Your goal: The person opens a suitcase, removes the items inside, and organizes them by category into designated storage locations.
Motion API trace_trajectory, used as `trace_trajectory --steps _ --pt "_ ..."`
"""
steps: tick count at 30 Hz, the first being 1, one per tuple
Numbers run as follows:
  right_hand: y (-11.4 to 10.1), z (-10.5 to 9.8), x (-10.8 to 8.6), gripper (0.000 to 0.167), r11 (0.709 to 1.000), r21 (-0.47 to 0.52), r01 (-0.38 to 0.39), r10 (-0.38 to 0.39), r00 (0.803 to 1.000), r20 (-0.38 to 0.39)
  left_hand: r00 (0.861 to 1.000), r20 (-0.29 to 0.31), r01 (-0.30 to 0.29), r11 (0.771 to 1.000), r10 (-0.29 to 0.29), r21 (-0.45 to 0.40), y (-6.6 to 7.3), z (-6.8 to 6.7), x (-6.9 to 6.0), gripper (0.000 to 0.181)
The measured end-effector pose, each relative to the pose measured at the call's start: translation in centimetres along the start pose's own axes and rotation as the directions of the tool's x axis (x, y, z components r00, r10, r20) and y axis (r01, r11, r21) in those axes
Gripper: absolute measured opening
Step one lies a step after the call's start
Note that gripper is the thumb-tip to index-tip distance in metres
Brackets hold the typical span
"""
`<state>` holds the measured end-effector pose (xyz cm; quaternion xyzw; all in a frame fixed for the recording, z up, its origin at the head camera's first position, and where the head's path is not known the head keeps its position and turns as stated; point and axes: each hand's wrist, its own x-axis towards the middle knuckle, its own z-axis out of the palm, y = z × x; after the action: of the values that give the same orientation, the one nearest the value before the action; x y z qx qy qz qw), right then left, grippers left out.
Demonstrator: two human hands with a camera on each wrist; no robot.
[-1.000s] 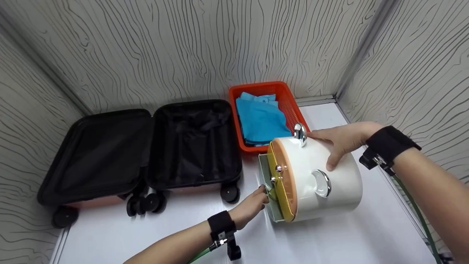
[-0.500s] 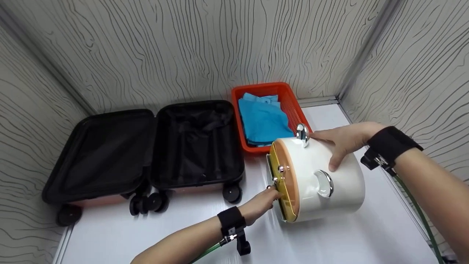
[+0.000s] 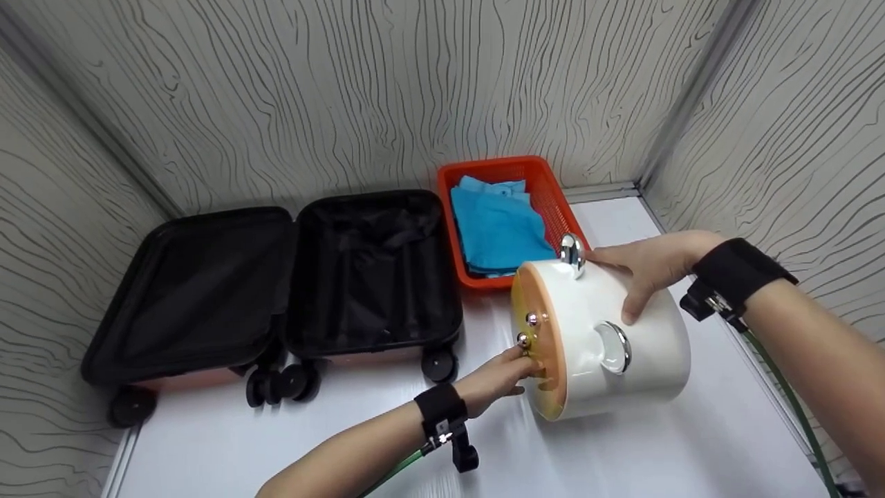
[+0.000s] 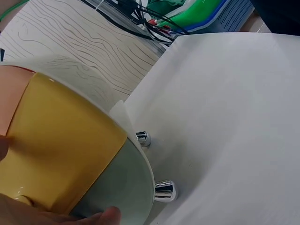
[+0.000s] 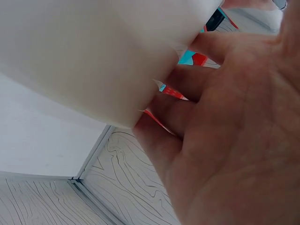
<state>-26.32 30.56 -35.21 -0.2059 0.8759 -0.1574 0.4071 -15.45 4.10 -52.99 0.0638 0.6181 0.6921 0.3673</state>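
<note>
A white, rounded drawer box (image 3: 622, 346) stands on the table, with orange, yellow and green drawer fronts facing left. Ball knobs (image 3: 523, 339) and a curved handle (image 3: 612, 347) on it are silver. My left hand (image 3: 501, 377) touches the drawer fronts, its fingers reaching out. In the left wrist view the yellow drawer front (image 4: 61, 140) and green drawer front (image 4: 122, 183) lie flush with the rim, fingertips against them. My right hand (image 3: 650, 266) rests spread on the box's far side; the right wrist view shows its fairly straight fingers (image 5: 187, 82) against the white shell.
An open black-lined suitcase (image 3: 373, 277) with wheels lies to the left. Behind the box, a red basket (image 3: 553, 207) holds folded blue cloth (image 3: 498, 228). Wood-grain panels (image 3: 346, 90) enclose the white table (image 3: 346, 429).
The protruding green and yellow drawers have slid right, into the box. My left hand has followed them rightward and a little up. My right hand has stayed on the box.
</note>
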Motion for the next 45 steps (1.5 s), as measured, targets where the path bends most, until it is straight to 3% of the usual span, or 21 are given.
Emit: trace_trajectory --steps 5,8,10,12,14,15,17,18,20,21,22,23,24,27,32,35,38,41,45 --pt "-0.1 0.1 0.0 0.112 1.000 -0.003 0.007 -0.007 1.000 -0.009 0.999 0.044 -0.007 0.998 0.004 0.064 -0.2 -0.8 -0.2 0.070" --pt "-0.4 0.3 -0.1 0.111 1.000 -0.017 0.013 -0.014 1.000 -0.025 0.999 0.031 -0.026 0.986 0.021 0.162 -0.1 -1.5 -0.9 0.072" --pt "-0.6 0.2 -0.3 0.104 1.000 -0.018 0.020 -0.020 0.999 -0.040 0.998 0.013 -0.056 0.964 0.055 0.260 0.3 -2.1 -1.5 0.070" --pt "-1.0 0.0 -0.5 0.095 0.999 -0.028 0.016 -0.018 0.997 -0.075 0.994 -0.017 -0.091 0.909 0.107 0.407 1.0 -3.0 -2.4 0.066" --pt "-1.6 -0.2 -0.6 0.086 1.000 -0.028 0.012 -0.016 0.992 -0.126 0.984 -0.029 -0.128 0.817 0.174 0.562 2.1 -4.1 -3.2 0.064" --pt "-1.9 -0.3 -0.5 0.083 0.999 -0.038 0.015 -0.021 0.987 -0.159 0.977 -0.033 -0.140 0.750 0.211 0.646 2.7 -4.8 -3.5 0.063" --pt "-2.7 -0.4 -0.2 0.078 0.998 -0.068 -0.002 -0.014 0.972 -0.234 0.959 -0.046 -0.129 0.572 0.281 0.810 4.0 -6.2 -4.0 0.064" --pt "-3.1 -0.4 0.0 0.075 0.996 -0.090 -0.013 -0.012 0.963 -0.269 0.947 -0.053 -0.108 0.472 0.316 0.875 4.6 -7.0 -4.1 0.064" --pt "-3.9 -0.2 0.5 0.063 0.989 -0.140 -0.050 0.000 0.941 -0.338 0.925 -0.079 -0.033 0.286 0.372 0.958 5.8 -8.6 -4.0 0.066" --pt "-4.2 -0.1 0.7 0.057 0.983 -0.166 -0.076 0.009 0.929 -0.370 0.916 -0.102 0.022 0.205 0.389 0.978 6.3 -9.5 -4.0 0.068" --pt "-4.5 -0.1 0.9 0.052 0.976 -0.193 -0.104 0.019 0.917 -0.397 0.906 -0.130 0.078 0.144 0.403 0.986 6.8 -10.4 -3.9 0.069" --pt "-4.8 0.0 1.0 0.049 0.969 -0.213 -0.128 0.028 0.908 -0.418 0.896 -0.162 0.132 0.099 0.414 0.986 7.3 -11.2 -3.8 0.070" --pt "-4.9 0.1 1.2 0.047 0.961 -0.233 -0.149 0.033 0.899 -0.437 0.886 -0.193 0.180 0.072 0.422 0.981 7.8 -12.1 -3.7 0.072" --pt "-5.2 0.2 1.4 0.040 0.946 -0.259 -0.193 0.050 0.879 -0.473 0.856 -0.291 0.303 0.042 0.427 0.952 9.1 -14.8 -3.4 0.074" --pt "-5.4 0.3 1.6 0.030 0.944 -0.241 -0.223 0.078 0.865 -0.496 0.809 -0.421 0.439 0.055 0.411 0.897 10.5 -19.6 -3.3 0.075" --pt "-5.8 0.4 1.9 0.027 0.936 -0.250 -0.247 0.091 0.858 -0.505 0.788 -0.478 0.489 0.079 0.388 0.869 10.6 -22.4 -3.5 0.076" --pt "-6.3 0.5 2.2 0.022 0.924 -0.273 -0.269 0.091 0.846 -0.526 0.761 -0.528 0.527 0.117 0.377 0.842 10.3 -24.6 -4.1 0.077" --pt "-6.6 0.5 2.2 0.016 0.918 -0.289 -0.272 0.077 0.837 -0.542 0.741 -0.566 0.555 0.144 0.362 0.819 9.9 -25.7 -5.0 0.078" --pt "-6.5 0.4 1.7 0.012 0.915 -0.307 -0.262 0.059 0.839 -0.541 0.735 -0.579 0.556 0.174 0.354 0.813 9.7 -26.3 -5.9 0.079"
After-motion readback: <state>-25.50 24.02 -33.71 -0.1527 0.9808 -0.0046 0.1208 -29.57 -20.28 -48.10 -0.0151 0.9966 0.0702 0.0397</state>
